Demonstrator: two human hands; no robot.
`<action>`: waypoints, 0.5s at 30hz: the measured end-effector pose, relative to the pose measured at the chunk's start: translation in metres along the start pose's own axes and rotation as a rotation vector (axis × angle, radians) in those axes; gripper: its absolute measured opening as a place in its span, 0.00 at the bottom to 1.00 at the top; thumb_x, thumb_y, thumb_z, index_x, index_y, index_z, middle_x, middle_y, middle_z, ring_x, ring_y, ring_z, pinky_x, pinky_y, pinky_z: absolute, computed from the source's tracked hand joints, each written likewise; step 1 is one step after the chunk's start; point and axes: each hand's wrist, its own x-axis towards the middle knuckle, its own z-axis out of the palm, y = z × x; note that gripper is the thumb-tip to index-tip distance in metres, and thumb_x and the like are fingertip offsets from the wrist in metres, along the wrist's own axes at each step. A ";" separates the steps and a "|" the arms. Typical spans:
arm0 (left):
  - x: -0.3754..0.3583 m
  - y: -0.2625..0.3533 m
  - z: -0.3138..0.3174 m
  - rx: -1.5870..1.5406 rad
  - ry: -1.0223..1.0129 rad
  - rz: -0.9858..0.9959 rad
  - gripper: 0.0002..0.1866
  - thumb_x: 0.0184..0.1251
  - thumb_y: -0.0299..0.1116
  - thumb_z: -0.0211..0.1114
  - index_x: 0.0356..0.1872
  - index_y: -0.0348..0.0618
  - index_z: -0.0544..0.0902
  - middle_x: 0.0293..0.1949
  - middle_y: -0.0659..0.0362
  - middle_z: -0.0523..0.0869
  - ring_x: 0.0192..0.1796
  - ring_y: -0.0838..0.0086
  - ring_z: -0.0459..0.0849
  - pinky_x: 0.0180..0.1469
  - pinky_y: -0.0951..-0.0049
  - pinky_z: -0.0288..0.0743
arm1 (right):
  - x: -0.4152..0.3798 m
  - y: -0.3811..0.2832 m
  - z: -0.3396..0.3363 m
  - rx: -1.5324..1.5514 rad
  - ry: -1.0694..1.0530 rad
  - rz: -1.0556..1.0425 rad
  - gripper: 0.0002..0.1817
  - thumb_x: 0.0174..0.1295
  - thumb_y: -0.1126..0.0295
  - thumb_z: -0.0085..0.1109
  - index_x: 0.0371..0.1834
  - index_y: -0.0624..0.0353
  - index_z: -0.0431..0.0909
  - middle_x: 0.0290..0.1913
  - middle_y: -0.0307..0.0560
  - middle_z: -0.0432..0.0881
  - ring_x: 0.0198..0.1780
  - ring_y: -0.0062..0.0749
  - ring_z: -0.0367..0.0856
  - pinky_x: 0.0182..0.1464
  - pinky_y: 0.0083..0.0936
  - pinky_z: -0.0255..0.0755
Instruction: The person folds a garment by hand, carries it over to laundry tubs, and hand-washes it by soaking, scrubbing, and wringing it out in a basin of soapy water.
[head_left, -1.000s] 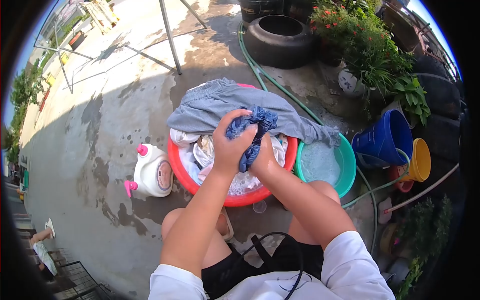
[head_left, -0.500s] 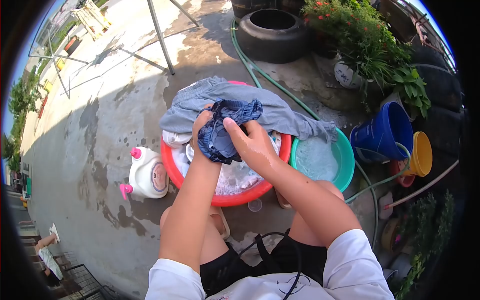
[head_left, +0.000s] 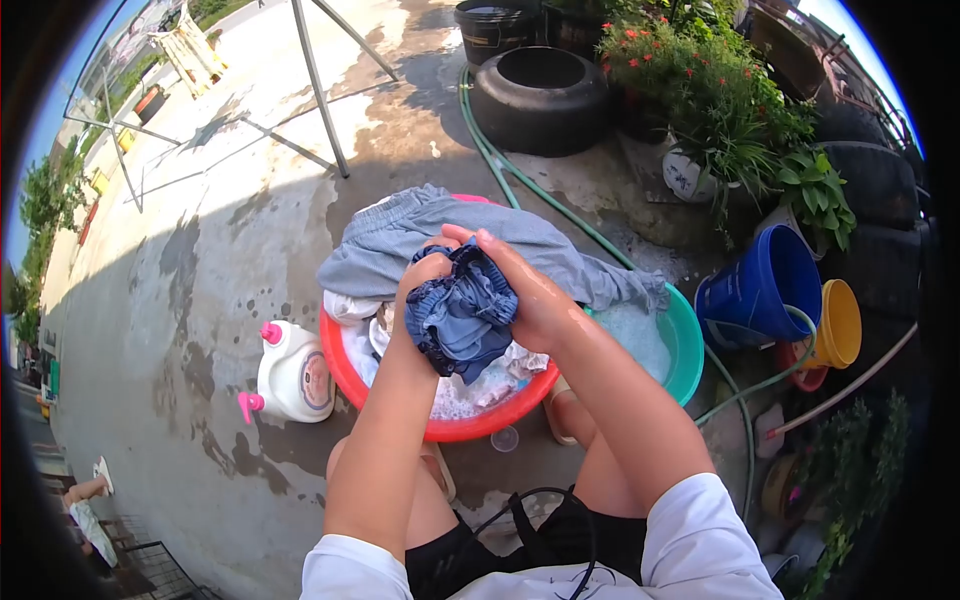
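A bunched blue garment with gathered elastic edges (head_left: 463, 322) is pressed between my two hands, above a red basin (head_left: 480, 430). My left hand (head_left: 424, 272) grips its left and upper side. My right hand (head_left: 530, 300) is cupped along its right side, with the fingertips meeting the left hand at the top. Sudsy water and light-coloured clothes (head_left: 512, 370) show in the basin beneath. Across the far rim lie grey-blue trousers (head_left: 480, 225), one leg reaching over a green basin (head_left: 686, 350) that holds foamy water.
Left of the red basin stands a white detergent bottle with pink caps (head_left: 292, 372). On the right are a blue bucket (head_left: 745, 300), a yellow bucket (head_left: 840, 325) and a green hose (head_left: 560, 225). Beyond are a tyre (head_left: 540, 105) and potted plants (head_left: 720, 130). A person's leg (head_left: 85, 490) shows at lower left.
The blue garment is squeezed into a more compact bundle and sits slightly lower. My right hand has shifted from pinching its top to wrapping its right side. The view has tilted slightly.
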 end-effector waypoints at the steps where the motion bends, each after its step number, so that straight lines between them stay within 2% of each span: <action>1: 0.001 0.005 0.000 0.133 0.060 0.044 0.09 0.57 0.25 0.53 0.39 0.36 0.74 0.34 0.53 0.80 0.36 0.68 0.81 0.40 0.70 0.78 | -0.002 0.004 0.006 -0.003 0.045 0.039 0.39 0.63 0.43 0.51 0.71 0.50 0.53 0.62 0.45 0.68 0.64 0.31 0.67 0.64 0.28 0.62; 2: 0.002 0.010 0.001 0.268 0.126 0.080 0.08 0.56 0.25 0.53 0.38 0.37 0.74 0.32 0.55 0.80 0.34 0.71 0.80 0.38 0.72 0.77 | -0.012 0.003 0.020 -0.052 0.170 0.090 0.36 0.63 0.42 0.49 0.71 0.44 0.54 0.62 0.44 0.70 0.63 0.38 0.69 0.60 0.52 0.65; 4: 0.001 0.026 0.003 -0.267 0.189 -0.077 0.07 0.54 0.24 0.54 0.35 0.39 0.75 0.29 0.59 0.78 0.30 0.77 0.78 0.33 0.78 0.75 | -0.014 0.005 0.016 0.104 0.130 0.295 0.34 0.61 0.39 0.49 0.67 0.42 0.60 0.60 0.46 0.71 0.62 0.43 0.70 0.53 0.67 0.66; 5: 0.001 0.038 0.014 -0.216 0.240 -0.035 0.06 0.51 0.24 0.55 0.31 0.40 0.74 0.25 0.62 0.75 0.26 0.82 0.74 0.30 0.81 0.71 | -0.013 0.010 0.013 0.177 0.081 0.328 0.33 0.61 0.39 0.49 0.65 0.43 0.62 0.59 0.46 0.72 0.60 0.44 0.71 0.51 0.68 0.66; 7: 0.001 0.038 0.019 -0.152 0.237 0.075 0.07 0.48 0.25 0.57 0.31 0.39 0.75 0.27 0.64 0.74 0.29 0.83 0.73 0.32 0.81 0.69 | -0.011 0.017 0.010 0.327 -0.015 0.388 0.31 0.62 0.40 0.49 0.62 0.46 0.66 0.57 0.47 0.74 0.58 0.45 0.74 0.49 0.70 0.67; 8: 0.000 0.037 0.020 -0.120 0.236 0.127 0.08 0.46 0.25 0.58 0.31 0.39 0.76 0.29 0.64 0.74 0.30 0.84 0.72 0.33 0.81 0.68 | -0.011 0.017 0.012 0.335 0.038 0.336 0.30 0.61 0.42 0.50 0.62 0.47 0.66 0.56 0.48 0.74 0.56 0.44 0.75 0.49 0.69 0.68; 9: 0.002 0.032 0.015 0.094 0.164 0.209 0.11 0.44 0.24 0.57 0.33 0.39 0.76 0.38 0.58 0.79 0.39 0.74 0.77 0.45 0.75 0.71 | -0.012 0.013 0.014 0.340 0.089 0.281 0.30 0.60 0.44 0.51 0.61 0.48 0.65 0.56 0.48 0.74 0.54 0.44 0.76 0.49 0.67 0.69; 10: 0.003 0.037 0.021 0.421 0.164 0.359 0.13 0.44 0.24 0.55 0.36 0.38 0.77 0.44 0.55 0.78 0.45 0.70 0.77 0.50 0.73 0.70 | -0.012 0.007 0.016 0.343 0.139 0.225 0.30 0.60 0.45 0.52 0.61 0.49 0.65 0.55 0.48 0.75 0.52 0.43 0.78 0.49 0.66 0.70; 11: 0.004 0.042 0.027 0.749 0.160 0.505 0.15 0.45 0.24 0.54 0.38 0.38 0.77 0.49 0.51 0.77 0.50 0.65 0.76 0.54 0.70 0.68 | -0.014 0.003 0.014 0.355 0.138 0.193 0.23 0.60 0.52 0.51 0.55 0.52 0.70 0.50 0.47 0.78 0.50 0.42 0.79 0.50 0.56 0.73; 12: 0.003 0.047 0.033 1.079 0.149 0.646 0.18 0.45 0.25 0.53 0.41 0.37 0.78 0.55 0.48 0.76 0.56 0.61 0.75 0.59 0.67 0.67 | -0.010 0.006 0.008 0.366 0.173 0.129 0.22 0.61 0.53 0.50 0.53 0.52 0.70 0.49 0.46 0.78 0.50 0.40 0.79 0.50 0.52 0.74; 14: -0.002 0.052 0.042 0.925 -0.065 0.513 0.22 0.47 0.26 0.53 0.48 0.39 0.78 0.61 0.45 0.70 0.63 0.55 0.68 0.64 0.62 0.60 | -0.001 0.010 0.002 0.394 0.243 0.001 0.19 0.61 0.54 0.48 0.50 0.53 0.72 0.46 0.45 0.80 0.49 0.38 0.80 0.51 0.44 0.76; 15: -0.005 0.053 0.045 0.845 -0.171 0.446 0.24 0.48 0.27 0.54 0.51 0.39 0.78 0.65 0.44 0.67 0.67 0.52 0.64 0.67 0.60 0.57 | -0.003 0.010 -0.001 0.361 0.286 -0.033 0.17 0.62 0.54 0.45 0.44 0.52 0.73 0.43 0.43 0.81 0.47 0.35 0.80 0.49 0.38 0.76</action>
